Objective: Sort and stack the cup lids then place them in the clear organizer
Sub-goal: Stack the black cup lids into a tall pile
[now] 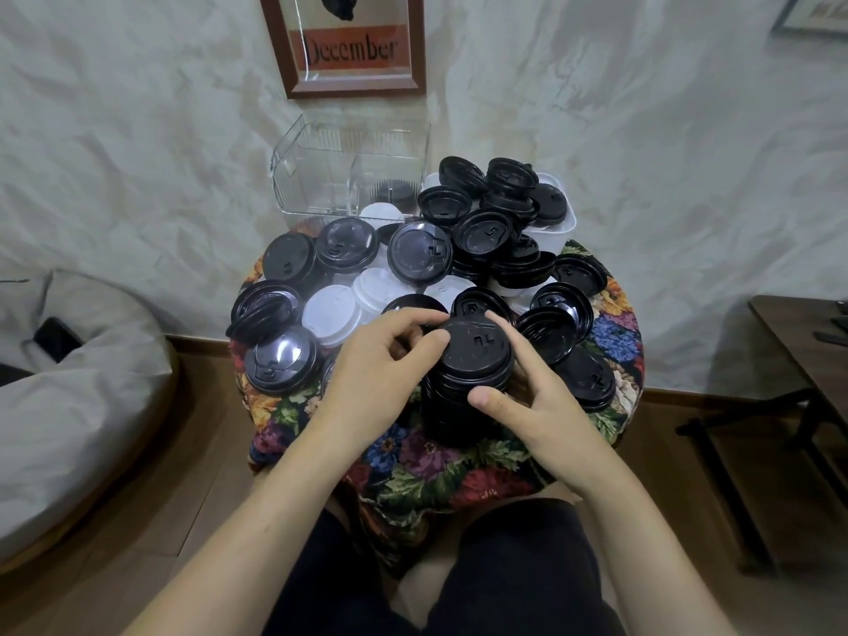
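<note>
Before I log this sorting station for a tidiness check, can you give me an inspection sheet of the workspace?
Surface: cloth-covered table, floral, crowded with lids.
Job's things: black stack near the front; loose black lids and white lids spread behind; clear organizer at the back, something dark showing through it.
Clutter: white tub back right, heaped with black lids.
Grips: left hand and right hand both hold the black stack.
Cables: nothing seen.
Surroundings: framed December print on wall, grey cushion left, dark side table right.
</note>
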The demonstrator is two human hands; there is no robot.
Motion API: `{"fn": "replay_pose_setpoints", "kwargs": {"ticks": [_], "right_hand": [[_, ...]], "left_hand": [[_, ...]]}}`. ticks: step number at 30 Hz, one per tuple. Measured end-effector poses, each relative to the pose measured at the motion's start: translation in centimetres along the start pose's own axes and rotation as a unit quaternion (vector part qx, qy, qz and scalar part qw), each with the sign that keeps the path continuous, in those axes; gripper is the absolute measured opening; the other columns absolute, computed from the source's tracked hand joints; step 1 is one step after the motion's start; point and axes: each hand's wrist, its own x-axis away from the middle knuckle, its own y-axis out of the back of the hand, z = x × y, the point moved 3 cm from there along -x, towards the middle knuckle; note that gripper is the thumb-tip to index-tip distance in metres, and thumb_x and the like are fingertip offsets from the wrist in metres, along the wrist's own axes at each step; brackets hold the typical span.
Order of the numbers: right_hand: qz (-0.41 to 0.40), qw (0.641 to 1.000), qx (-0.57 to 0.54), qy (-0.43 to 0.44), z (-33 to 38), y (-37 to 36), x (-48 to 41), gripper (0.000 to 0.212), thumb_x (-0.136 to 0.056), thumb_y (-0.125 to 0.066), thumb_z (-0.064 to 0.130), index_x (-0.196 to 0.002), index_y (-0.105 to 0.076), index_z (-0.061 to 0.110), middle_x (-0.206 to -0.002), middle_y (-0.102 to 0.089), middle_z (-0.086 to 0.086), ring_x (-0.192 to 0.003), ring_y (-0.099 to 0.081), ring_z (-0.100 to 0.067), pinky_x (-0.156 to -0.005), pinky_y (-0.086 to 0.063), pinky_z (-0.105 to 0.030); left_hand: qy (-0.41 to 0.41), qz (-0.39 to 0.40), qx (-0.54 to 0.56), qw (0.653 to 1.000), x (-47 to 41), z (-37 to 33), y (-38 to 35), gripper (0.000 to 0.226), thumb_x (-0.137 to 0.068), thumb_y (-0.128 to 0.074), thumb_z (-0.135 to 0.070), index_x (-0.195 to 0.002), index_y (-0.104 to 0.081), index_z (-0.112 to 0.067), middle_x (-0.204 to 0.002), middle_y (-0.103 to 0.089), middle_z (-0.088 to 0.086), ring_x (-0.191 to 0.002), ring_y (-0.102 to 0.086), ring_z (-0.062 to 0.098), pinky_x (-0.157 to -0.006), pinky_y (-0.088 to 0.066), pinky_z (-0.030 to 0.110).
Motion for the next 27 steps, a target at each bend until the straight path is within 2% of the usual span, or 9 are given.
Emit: {"fn": "replay_pose_setpoints", "kwargs": {"ticks": [2, 4, 7, 10, 13, 16, 19, 23, 27], "right_hand": [[0.0, 1.0, -0.007, 0.002, -0.1, -0.1, 0.0, 0.077, -0.091, -0.073, 0.04, -0.157, -0.035, 0.042, -0.147, -0.052, 0.03, -0.139, -0.047, 0.006, -0.119, -0.038, -0.032], [0.001, 1.0, -0.009, 0.009, -0.2, -0.2, 0.1, 0.074, -0.094, -0.072, 0.04, -0.158, -0.035, 0.04, -0.15, -0.053, 0.024, -0.141, -0.047, 0.002, -0.121, -0.037, -0.039], [-0.001, 1.0, -0.012, 0.014, -0.1, -0.1, 0.2, 0.072, -0.095, -0.07, 0.039, -0.158, -0.036, 0.038, -0.15, -0.052, 0.023, -0.14, -0.046, 0.003, -0.121, -0.036, -0.039], [0.002, 1.0, -0.01, 0.013, -0.2, 0.0, 0.3, 0.07, -0.097, -0.069, 0.047, -0.157, -0.036, 0.04, -0.149, -0.053, 0.025, -0.14, -0.047, 0.003, -0.12, -0.038, -0.038], [-0.011, 1.0, -0.015, 0.014, -0.3, 0.1, 0.2, 0.068, -0.096, -0.063, 0.059, -0.156, -0.036, 0.043, -0.146, -0.054, 0.028, -0.138, -0.049, 0.004, -0.116, -0.044, -0.036], [-0.019, 0.999, -0.031, 0.012, -0.2, 0.2, 0.0, 0.064, -0.097, -0.063, 0.049, -0.155, -0.036, 0.047, -0.147, -0.054, 0.028, -0.137, -0.05, 0.004, -0.115, -0.045, -0.031], [-0.013, 1.0, -0.016, 0.018, -0.3, 0.3, -0.2, 0.061, -0.097, -0.065, 0.052, -0.153, -0.043, 0.044, -0.148, -0.055, 0.021, -0.138, -0.052, -0.002, -0.117, -0.044, -0.039], [-0.003, 1.0, -0.016, 0.027, -0.3, 0.3, -0.3, 0.075, -0.087, -0.066, 0.07, -0.152, -0.044, 0.042, -0.147, -0.057, 0.018, -0.139, -0.052, -0.006, -0.119, -0.04, -0.044], [0.012, 0.999, -0.021, 0.027, -0.4, 0.5, -0.3, 0.077, -0.086, -0.068, 0.07, -0.152, -0.044, 0.041, -0.146, -0.058, 0.017, -0.139, -0.052, -0.007, -0.118, -0.04, -0.043]], "left_hand": [[-0.011, 0.002, -0.014, 1.0, 0.1, 0.0, 0.0, 0.021, -0.094, -0.064, -0.042, -0.113, -0.074, -0.045, -0.098, -0.065, -0.018, -0.082, -0.059, 0.009, -0.081, -0.05, 0.023], [-0.027, 0.042, -0.009, 0.999, 0.3, -0.2, -0.3, 0.028, -0.097, -0.062, -0.04, -0.123, -0.072, -0.043, -0.122, -0.063, -0.023, -0.106, -0.062, 0.003, -0.095, -0.05, 0.024], [-0.034, 0.12, 0.001, 0.992, 0.8, -0.6, -0.9, 0.04, -0.097, -0.066, -0.041, -0.136, -0.065, -0.037, -0.143, -0.058, -0.023, -0.136, -0.051, -0.001, -0.11, -0.044, 0.026], [-0.028, 0.128, 0.01, 0.991, 0.9, -0.8, -0.9, 0.042, -0.097, -0.07, -0.036, -0.139, -0.064, -0.034, -0.142, -0.061, -0.021, -0.133, -0.054, 0.0, -0.112, -0.046, 0.028], [-0.03, 0.138, 0.001, 0.99, 0.9, -0.9, -0.7, 0.049, -0.092, -0.068, -0.044, -0.14, -0.062, -0.036, -0.142, -0.06, -0.02, -0.133, -0.055, 0.001, -0.11, -0.046, 0.027], [-0.03, 0.158, -0.015, 0.987, 1.0, -0.8, -0.6, 0.051, -0.092, -0.066, -0.047, -0.141, -0.059, -0.038, -0.142, -0.058, -0.022, -0.133, -0.054, 0.002, -0.107, -0.046, 0.023], [-0.022, 0.172, -0.017, 0.985, 1.1, -0.5, -0.5, 0.055, -0.093, -0.07, -0.044, -0.146, -0.054, -0.039, -0.143, -0.058, -0.021, -0.133, -0.055, 0.004, -0.11, -0.045, 0.028], [-0.013, 0.169, -0.012, 0.985, 1.2, 0.2, -0.7, 0.069, -0.092, -0.075, -0.041, -0.153, -0.044, -0.037, -0.147, -0.055, -0.023, -0.136, -0.053, 0.004, -0.116, -0.042, 0.037], [-0.005, 0.169, -0.006, 0.986, 1.3, 0.5, -0.9, 0.067, -0.092, -0.077, -0.037, -0.152, -0.047, -0.036, -0.141, -0.062, -0.019, -0.132, -0.058, 0.007, -0.116, -0.043, 0.04]]}}
